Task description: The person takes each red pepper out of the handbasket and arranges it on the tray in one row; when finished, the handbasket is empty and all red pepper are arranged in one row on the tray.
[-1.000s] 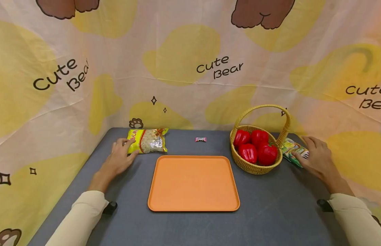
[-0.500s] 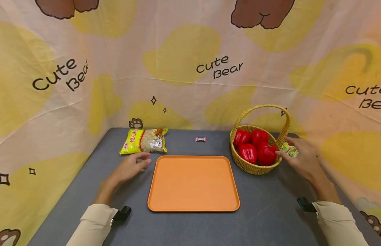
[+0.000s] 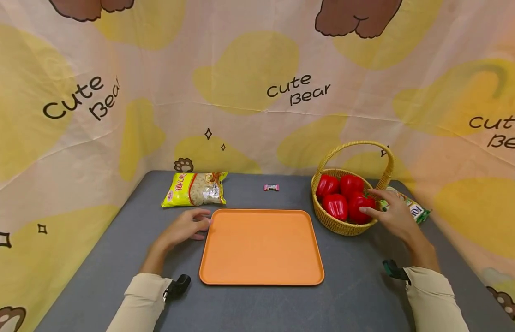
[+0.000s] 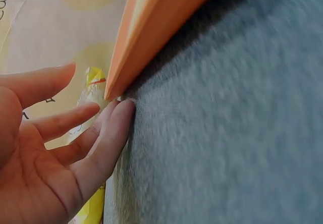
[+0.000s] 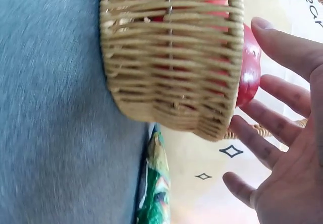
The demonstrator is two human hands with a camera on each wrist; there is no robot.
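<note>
My left hand (image 3: 184,228) is at the left edge of an orange tray (image 3: 261,249), its fingertips beside the rim; the left wrist view shows loosely bent fingers (image 4: 88,153) with nothing held. My right hand (image 3: 394,214) is over the right rim of a wicker basket (image 3: 342,227), thumb and fingers spread around a red tomato-like fruit (image 3: 358,210) with a green stem. Whether it touches the fruit is unclear; in the right wrist view the thumb (image 5: 277,37) lies very near the red surface (image 5: 251,67). Several red bell peppers (image 3: 335,206) share the basket.
A yellow bag of pasta (image 3: 195,190) lies at the back left of the grey table (image 3: 257,309). A small pink-wrapped candy (image 3: 271,187) lies at the back middle. Right of the basket is a green snack packet (image 3: 419,211), partly behind my right hand. A tall handle (image 3: 357,144) arches over the basket.
My left hand has moved from the pasta bag toward me and right, to the tray's edge. My right hand has moved left from the green packet to the fruit in the basket.
</note>
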